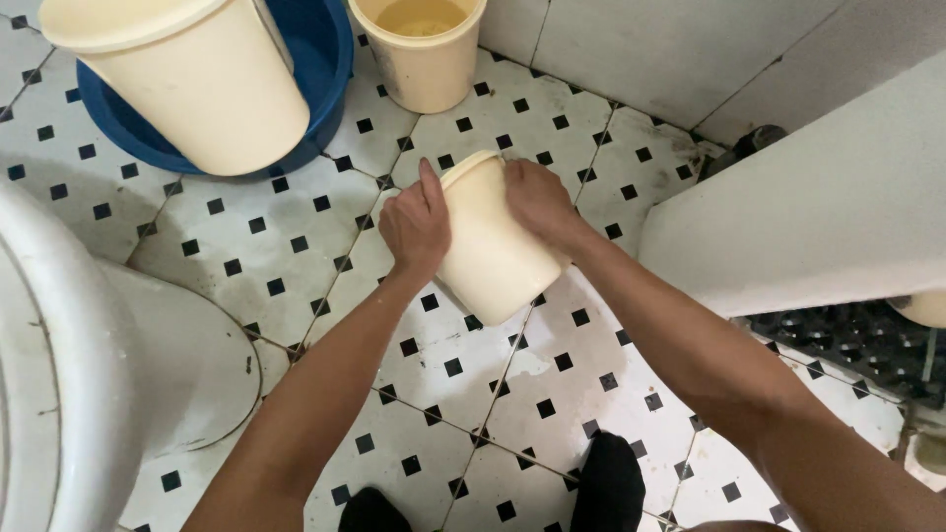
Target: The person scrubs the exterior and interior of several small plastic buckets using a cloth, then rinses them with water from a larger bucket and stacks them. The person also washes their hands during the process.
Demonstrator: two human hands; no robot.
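Small cream bucket [490, 246] at frame centre, held off the tiled floor [296, 246], tilted with its rim toward 11 o'clock and its base toward 5 o'clock. Left hand [415, 225] on its 9 o'clock side, fingers together and pressed flat along the wall, fingertips up at the rim. Right hand [538, 200] on the 2 o'clock side near the rim, fingers curled against the wall; how tightly they clamp, cannot tell. Both forearms run down to 5 and 7 o'clock. Open cream bucket [422, 49] at 12 o'clock, standing upright on the floor, yellowish liquid inside. Large cream bucket [197, 84] at 10 o'clock, sitting in a blue basin [330, 59]. White toilet [89, 365] at 8 o'clock, base on the tiles. White ledge [818, 207] at 3 o'clock, dark drain mat [847, 340] below it at 4 o'clock. Two dark-socked feet [608, 483] at 6 o'clock. Floor white with small black squares, wet patches around the feet.
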